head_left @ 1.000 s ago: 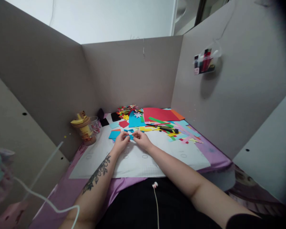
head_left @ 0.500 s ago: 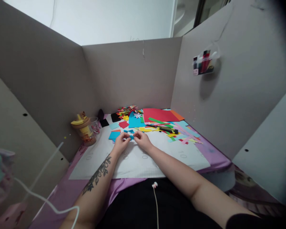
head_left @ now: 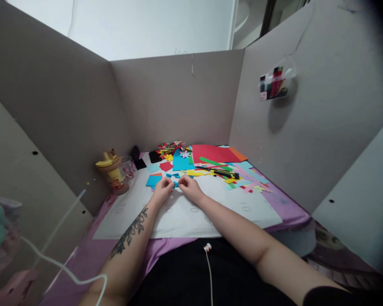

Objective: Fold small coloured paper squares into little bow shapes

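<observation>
Right now you seem to be in the middle of some fine paper handling, probably folding or fitting, with a small blue paper piece (head_left: 175, 184) held up between your two hands. It sits just above the white sheet (head_left: 191, 221) that covers much of the tabletop, near the middle. The fingers of your left hand (head_left: 162, 188) pinch its left side, and the fingers of your right hand (head_left: 190, 187) pinch the other; neither side looks released. Your fingertips hide most of the piece, so you can't tell from this view how far the folds have got, or whether it is one part or two joined.

Just beyond your hands lie more folded blue bits (head_left: 172, 175), and a few blue squares (head_left: 153, 180) rest to the left of them. Farther back are a pile of folded paper stars (head_left: 170, 148) and a large red sheet (head_left: 213, 154); the black-and-yellow cutter (head_left: 226, 173) lies among paper strips to the right, well apart from your grip.

As I judge it, the next move calls for small, even pressure from both thumbs and forefingers, keeping the edges lined up: paper this small could easily crease askew or slip.
</observation>
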Demonstrator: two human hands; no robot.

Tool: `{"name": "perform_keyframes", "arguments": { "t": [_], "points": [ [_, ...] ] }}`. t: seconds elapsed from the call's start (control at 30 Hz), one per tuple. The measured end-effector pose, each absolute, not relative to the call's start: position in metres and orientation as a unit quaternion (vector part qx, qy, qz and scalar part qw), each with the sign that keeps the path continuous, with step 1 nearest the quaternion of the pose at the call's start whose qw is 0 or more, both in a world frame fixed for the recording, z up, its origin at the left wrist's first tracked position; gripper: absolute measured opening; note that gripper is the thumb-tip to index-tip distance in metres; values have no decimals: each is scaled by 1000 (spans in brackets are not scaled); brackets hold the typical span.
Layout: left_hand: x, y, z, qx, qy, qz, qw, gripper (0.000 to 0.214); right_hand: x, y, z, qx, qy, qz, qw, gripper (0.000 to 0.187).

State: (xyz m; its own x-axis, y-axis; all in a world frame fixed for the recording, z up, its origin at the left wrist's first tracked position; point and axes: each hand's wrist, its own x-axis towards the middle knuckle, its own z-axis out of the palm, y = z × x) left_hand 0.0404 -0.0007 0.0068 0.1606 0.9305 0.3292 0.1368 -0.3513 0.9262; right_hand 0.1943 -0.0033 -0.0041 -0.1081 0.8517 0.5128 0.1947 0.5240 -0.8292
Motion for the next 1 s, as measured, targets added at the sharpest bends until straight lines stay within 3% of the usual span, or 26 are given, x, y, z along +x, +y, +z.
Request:
{"name": "perform_keyframes", "arguments": {
  "t": [1.0],
  "points": [
    [43,-1,8,670,461,487,319,20,191,-10,0,-397,-710,264,518,7]
  ]
}}
